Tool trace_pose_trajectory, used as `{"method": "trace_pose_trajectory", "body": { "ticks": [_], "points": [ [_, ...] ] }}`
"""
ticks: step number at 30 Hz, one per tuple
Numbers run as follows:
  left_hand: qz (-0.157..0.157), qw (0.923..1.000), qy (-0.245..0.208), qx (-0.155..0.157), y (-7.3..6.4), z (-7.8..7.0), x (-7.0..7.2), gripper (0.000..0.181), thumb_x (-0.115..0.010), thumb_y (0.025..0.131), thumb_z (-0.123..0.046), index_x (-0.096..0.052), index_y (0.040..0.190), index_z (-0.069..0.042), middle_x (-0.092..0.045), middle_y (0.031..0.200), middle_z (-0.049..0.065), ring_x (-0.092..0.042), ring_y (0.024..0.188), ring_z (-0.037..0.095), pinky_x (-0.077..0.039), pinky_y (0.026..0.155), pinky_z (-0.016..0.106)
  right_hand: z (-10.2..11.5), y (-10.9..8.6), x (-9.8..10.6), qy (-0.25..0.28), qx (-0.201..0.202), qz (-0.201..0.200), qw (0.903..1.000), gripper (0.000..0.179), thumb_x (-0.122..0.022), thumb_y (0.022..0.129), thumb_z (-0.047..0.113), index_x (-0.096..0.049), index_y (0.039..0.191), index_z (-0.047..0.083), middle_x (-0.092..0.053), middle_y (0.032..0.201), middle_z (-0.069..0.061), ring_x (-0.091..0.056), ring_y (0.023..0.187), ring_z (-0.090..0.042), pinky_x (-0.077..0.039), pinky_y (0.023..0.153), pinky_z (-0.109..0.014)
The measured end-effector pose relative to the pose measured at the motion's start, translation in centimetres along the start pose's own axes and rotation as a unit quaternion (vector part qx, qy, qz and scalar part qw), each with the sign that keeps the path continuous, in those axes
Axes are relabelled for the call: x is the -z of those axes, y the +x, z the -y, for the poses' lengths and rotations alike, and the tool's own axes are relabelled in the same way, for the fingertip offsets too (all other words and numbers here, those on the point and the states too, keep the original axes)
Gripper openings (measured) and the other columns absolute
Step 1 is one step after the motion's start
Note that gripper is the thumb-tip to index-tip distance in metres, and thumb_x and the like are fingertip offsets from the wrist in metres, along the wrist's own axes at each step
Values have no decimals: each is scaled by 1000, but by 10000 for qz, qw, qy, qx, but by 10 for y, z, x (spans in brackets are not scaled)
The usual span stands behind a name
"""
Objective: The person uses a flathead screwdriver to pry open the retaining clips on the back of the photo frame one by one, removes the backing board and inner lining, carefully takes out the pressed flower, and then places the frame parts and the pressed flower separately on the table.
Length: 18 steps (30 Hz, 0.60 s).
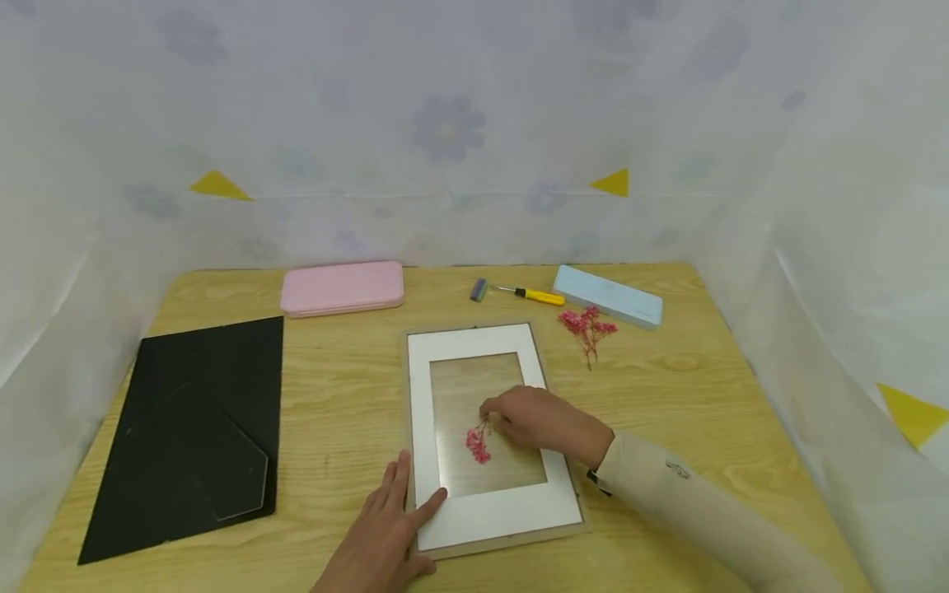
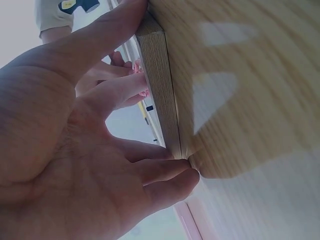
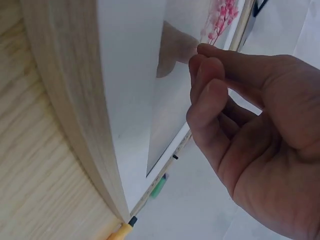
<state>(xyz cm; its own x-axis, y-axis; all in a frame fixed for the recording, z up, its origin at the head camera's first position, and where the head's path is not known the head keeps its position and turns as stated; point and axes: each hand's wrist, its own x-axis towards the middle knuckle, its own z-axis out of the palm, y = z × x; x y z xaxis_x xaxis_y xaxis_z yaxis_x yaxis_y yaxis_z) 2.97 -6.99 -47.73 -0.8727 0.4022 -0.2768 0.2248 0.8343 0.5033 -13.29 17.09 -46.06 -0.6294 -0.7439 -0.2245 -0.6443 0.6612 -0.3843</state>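
Note:
A wooden picture frame with a white mat lies on the table, its glass window showing. Over that window my right hand pinches the stem of a pink dried flower sprig between thumb and fingertips; the blossoms point toward the near left. In the right wrist view the flower sprig stands close over the glass, which reflects the hand. My left hand rests at the frame's near left corner, thumb on the mat and fingers along the outer edge. The left wrist view shows its fingertips against the frame's wooden side.
A black backing board with a stand flap lies at the left. Behind are a pink case, a small multicoloured block, a yellow-handled screwdriver and a light blue case. Another pink sprig lies right of the frame.

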Motion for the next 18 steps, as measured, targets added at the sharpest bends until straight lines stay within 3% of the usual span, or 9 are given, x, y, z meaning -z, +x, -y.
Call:
{"method": "trace_pose_trajectory", "body": {
  "ticks": [7, 12, 18],
  "points": [
    [-95, 9999, 48, -60, 0, 0, 0, 79, -88, 72, -40, -58, 143, -19, -15, 158, 36, -26, 141, 55, -39, 102, 64, 6, 2, -1, -260, 2, -114, 9996, 14, -64, 98, 14, -69, 85, 15, -63, 78, 8, -52, 67, -7, -47, 65, -27],
    [-82, 9999, -59, -49, 1, 0, 1, 79, -88, 72, -40, -58, 142, -19, -15, 158, 36, -26, 141, 56, -39, 101, 65, 9, -1, -5, -410, -152, -75, 9990, 15, -59, 100, 13, -65, 87, 12, -62, 74, 4, -50, 63, -8, -48, 60, -28],
    [44, 9998, -180, 55, 1, 0, 1, 79, -88, 73, -40, -58, 143, -19, -15, 159, 34, -25, 141, 56, -38, 102, 65, 10, -1, -13, -925, 81, -95, 9956, 15, -56, 98, 6, -56, 83, 7, -54, 64, -2, -49, 56, -9, -46, 50, -29]
  ]
}}
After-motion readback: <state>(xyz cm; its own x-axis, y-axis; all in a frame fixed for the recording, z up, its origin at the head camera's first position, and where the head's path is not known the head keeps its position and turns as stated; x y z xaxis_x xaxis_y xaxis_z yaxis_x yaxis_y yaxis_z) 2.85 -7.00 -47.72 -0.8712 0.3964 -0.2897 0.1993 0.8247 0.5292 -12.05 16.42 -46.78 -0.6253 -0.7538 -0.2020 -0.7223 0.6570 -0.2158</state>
